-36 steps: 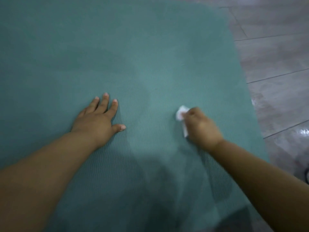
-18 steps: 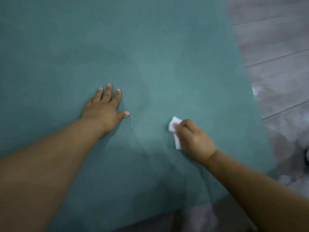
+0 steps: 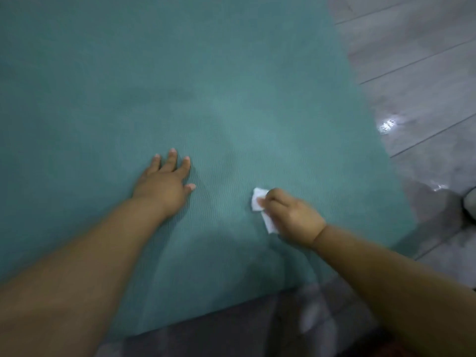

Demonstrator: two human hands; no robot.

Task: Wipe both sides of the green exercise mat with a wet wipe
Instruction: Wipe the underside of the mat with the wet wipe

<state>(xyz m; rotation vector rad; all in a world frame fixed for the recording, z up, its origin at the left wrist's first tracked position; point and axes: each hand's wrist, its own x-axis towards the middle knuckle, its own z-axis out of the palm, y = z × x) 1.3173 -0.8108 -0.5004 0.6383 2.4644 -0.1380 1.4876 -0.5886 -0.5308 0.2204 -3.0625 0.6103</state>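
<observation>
Vs 0.5 s ago: little change. Right hand (image 3: 293, 217) w/ the wet wipe (image 3: 258, 202) sits a bit nearer the left hand (image 3: 164, 186) than before; wipe still sticks out on the thumb side and under the palm. More of the mat's near edge and the floor (image 3: 425, 73) below it shows now, so the view has tipped back some. Left hand unchanged: flat, same pose.

Left hand: palm down on the green mat (image 3: 180, 86), fingers straight and slightly spread, thumb out toward the right hand, holding nothing, pressing the mat. Right hand: fingers curled round the white wipe, knuckles up, wipe pressed onto the mat just right of the left thumb, the two hands apart.

Mat lies flat under both hands, runs far ahead of them and off to the left; its right edge is well beyond the right hand, grey plank floor past it.

Hard to tell: how much wipe is tucked under the right palm; right fingertips hidden. Mat's far and left ends cut off. Dark rounded thing (image 3: 470, 204) at the far right edge, cut off, unclear. Both forearms run out of view at the bottom.
</observation>
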